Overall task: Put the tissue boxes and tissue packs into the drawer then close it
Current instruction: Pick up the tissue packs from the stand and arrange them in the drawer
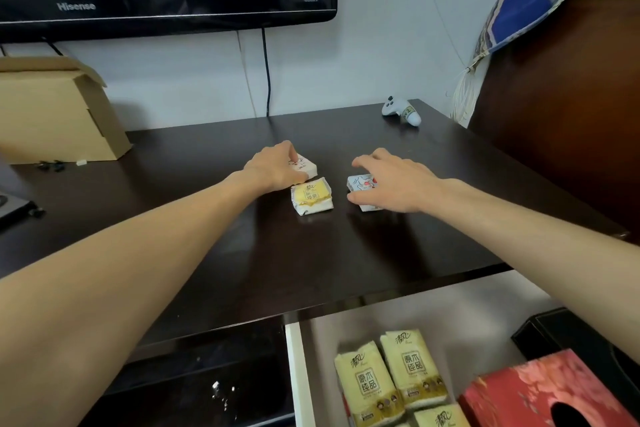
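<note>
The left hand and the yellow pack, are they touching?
Cannot tell. In the head view the left hand rests on the white pack; its edge meets the yellow pack in the picture, contact unclear.

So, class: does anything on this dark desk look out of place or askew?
A white game controller lies alone near the back edge, unrelated to the tissues. The yellow tissue pack sits skewed to the desk edge. Nothing looks spilled or damaged.

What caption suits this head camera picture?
Left hand and right hand each reach a small tissue pack on the dark wooden tabletop, white drawer open below.
</note>
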Tool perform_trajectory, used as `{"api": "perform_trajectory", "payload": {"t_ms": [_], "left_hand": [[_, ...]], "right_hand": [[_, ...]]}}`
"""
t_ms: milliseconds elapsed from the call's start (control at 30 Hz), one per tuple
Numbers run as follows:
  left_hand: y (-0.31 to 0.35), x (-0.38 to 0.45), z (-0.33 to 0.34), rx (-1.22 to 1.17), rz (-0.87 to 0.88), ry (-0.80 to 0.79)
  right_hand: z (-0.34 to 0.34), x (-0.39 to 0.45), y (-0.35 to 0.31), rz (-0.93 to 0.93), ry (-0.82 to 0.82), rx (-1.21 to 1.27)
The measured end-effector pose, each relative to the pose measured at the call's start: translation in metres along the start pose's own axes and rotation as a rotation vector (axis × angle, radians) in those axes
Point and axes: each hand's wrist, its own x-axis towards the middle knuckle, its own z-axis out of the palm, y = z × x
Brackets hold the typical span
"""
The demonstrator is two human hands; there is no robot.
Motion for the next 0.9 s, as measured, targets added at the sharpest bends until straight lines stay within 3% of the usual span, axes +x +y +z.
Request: {"api": "perform_trajectory", "payload": {"t_ms": [233, 567, 900], "left_hand": [[-0.001, -0.014, -0.012, -0.087, -0.001, 0.087], [0.03, -0.088, -0.034, -0.147, 0.161, 0.156], [0.077, -0.26, -0.032, -0.108, 0.414, 0.138]], "right_hand": [[-0.017, -0.018, 0.0, -0.137, -0.189, 0.073], [-0.023, -0.06, -0.001, -0.178, -0.054, 0.189], [-0.033, -0.188, 0.018, -0.265, 0.004, 0.215]]}}
